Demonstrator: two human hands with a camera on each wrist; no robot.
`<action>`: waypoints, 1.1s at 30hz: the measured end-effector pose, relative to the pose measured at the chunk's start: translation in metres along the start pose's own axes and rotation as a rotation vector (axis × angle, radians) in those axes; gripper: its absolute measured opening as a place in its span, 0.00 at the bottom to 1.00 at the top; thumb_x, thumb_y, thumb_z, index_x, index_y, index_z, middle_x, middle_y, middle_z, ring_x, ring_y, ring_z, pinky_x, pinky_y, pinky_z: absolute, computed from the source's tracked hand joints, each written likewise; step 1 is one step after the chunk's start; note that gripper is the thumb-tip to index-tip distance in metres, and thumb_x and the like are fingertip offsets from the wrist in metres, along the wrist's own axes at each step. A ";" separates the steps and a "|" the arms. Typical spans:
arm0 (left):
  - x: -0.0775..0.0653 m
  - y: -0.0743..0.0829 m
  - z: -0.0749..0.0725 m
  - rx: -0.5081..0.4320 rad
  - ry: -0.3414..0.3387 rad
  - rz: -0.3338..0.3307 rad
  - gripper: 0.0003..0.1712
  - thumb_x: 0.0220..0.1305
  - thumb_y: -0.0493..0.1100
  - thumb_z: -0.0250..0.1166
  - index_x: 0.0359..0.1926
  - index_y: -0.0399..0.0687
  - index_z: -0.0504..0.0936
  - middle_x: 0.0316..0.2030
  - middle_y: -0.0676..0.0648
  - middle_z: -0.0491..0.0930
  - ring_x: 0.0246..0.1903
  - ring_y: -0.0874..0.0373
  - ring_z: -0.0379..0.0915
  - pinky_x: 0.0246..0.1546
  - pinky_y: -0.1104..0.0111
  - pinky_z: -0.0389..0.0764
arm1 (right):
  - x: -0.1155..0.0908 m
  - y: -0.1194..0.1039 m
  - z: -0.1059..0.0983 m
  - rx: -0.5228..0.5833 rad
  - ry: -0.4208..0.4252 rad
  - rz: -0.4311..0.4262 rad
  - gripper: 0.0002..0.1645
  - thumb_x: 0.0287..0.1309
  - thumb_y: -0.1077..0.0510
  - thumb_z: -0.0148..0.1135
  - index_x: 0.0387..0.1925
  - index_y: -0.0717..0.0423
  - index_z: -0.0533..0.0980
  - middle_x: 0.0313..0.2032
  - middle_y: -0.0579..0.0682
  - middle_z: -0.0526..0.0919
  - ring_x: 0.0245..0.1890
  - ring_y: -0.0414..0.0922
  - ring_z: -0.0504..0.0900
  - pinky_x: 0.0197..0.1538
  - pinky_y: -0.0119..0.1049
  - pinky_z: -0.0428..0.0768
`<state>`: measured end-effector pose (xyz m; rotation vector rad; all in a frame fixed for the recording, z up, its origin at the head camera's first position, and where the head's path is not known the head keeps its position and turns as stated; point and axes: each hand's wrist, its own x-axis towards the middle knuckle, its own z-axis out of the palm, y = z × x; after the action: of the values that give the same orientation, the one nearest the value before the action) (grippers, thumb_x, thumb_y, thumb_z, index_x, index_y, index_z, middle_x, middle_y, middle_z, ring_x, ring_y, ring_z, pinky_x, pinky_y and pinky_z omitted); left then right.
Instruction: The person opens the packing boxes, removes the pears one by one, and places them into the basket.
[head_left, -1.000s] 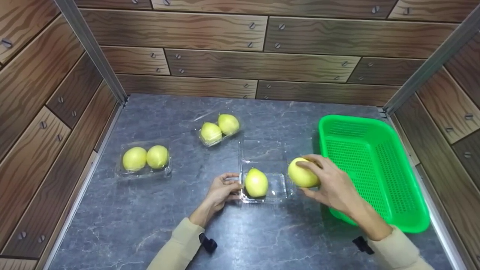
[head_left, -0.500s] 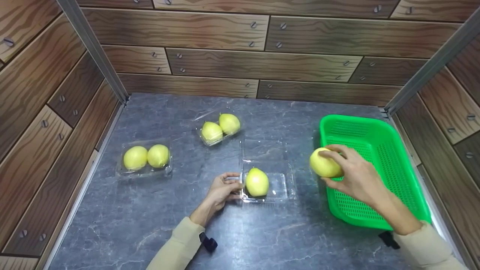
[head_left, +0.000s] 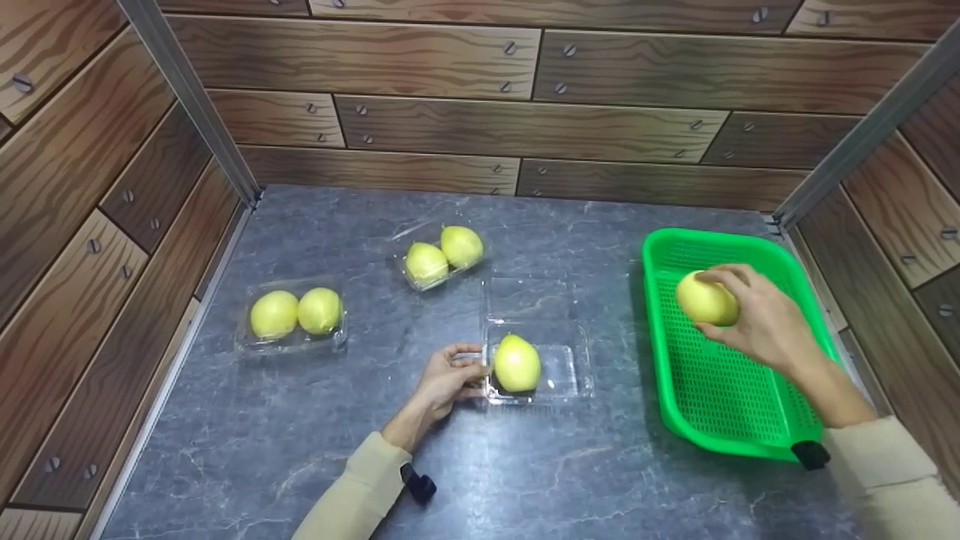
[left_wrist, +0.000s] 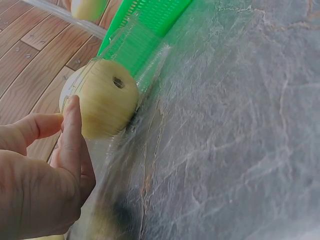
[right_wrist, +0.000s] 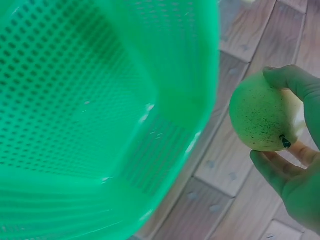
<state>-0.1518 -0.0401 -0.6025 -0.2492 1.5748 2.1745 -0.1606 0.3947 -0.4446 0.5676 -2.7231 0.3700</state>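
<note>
My right hand (head_left: 772,326) grips a yellow-green pear (head_left: 701,300) over the green basket (head_left: 666,397). In the right wrist view, thumb and fingers hold this pear (right_wrist: 262,112) beside the basket's rim (right_wrist: 207,100), with its dark stem showing. My left hand (head_left: 442,386) pinches the left edge of a clear plastic clamshell box (head_left: 559,371), whose lid (head_left: 529,300) lies folded back. One pear (head_left: 517,364) sits in the left half of that box; the right half holds nothing. The left wrist view shows this pear (left_wrist: 102,97) right by my left fingertips.
Two more clear boxes each hold two pears: one box (head_left: 292,346) at the left, another (head_left: 427,285) at the back middle. Wood-patterned walls (head_left: 435,127) enclose the grey marbled table (head_left: 315,427) at the back and sides.
My right hand has carried the pear right and slightly back, from beside the open box to over the green basket. My left hand has stayed at the box's edge.
</note>
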 end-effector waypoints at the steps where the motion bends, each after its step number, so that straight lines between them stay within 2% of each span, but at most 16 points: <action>1: 0.000 0.000 0.000 0.002 0.000 0.003 0.28 0.60 0.27 0.69 0.61 0.31 0.74 0.30 0.52 0.83 0.24 0.64 0.81 0.23 0.73 0.90 | 0.000 0.005 0.002 0.003 -0.003 0.008 0.44 0.37 0.61 0.87 0.60 0.55 0.78 0.57 0.63 0.80 0.51 0.66 0.82 0.40 0.66 0.86; 11: 0.000 -0.001 -0.002 0.001 -0.007 0.012 0.28 0.59 0.26 0.68 0.61 0.31 0.75 0.30 0.53 0.84 0.22 0.65 0.80 0.22 0.76 0.89 | -0.002 0.049 0.018 0.000 -0.061 0.056 0.43 0.40 0.61 0.86 0.61 0.58 0.77 0.56 0.66 0.79 0.51 0.69 0.81 0.43 0.69 0.85; 22: 0.000 -0.002 -0.001 0.001 -0.007 0.019 0.28 0.59 0.27 0.69 0.61 0.32 0.75 0.30 0.53 0.83 0.23 0.64 0.79 0.22 0.75 0.89 | 0.006 0.090 0.030 -0.010 -0.186 0.135 0.43 0.48 0.60 0.83 0.65 0.61 0.73 0.60 0.73 0.74 0.53 0.74 0.78 0.48 0.75 0.82; 33: 0.001 -0.001 -0.001 -0.001 -0.008 0.019 0.28 0.60 0.27 0.69 0.61 0.31 0.74 0.30 0.53 0.84 0.23 0.64 0.80 0.23 0.74 0.90 | 0.011 0.122 0.045 0.022 -0.304 0.245 0.45 0.56 0.58 0.78 0.70 0.63 0.67 0.64 0.78 0.67 0.58 0.80 0.71 0.54 0.81 0.76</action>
<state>-0.1522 -0.0406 -0.6044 -0.2261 1.5780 2.1876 -0.2339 0.4854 -0.5038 0.3155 -3.0971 0.4028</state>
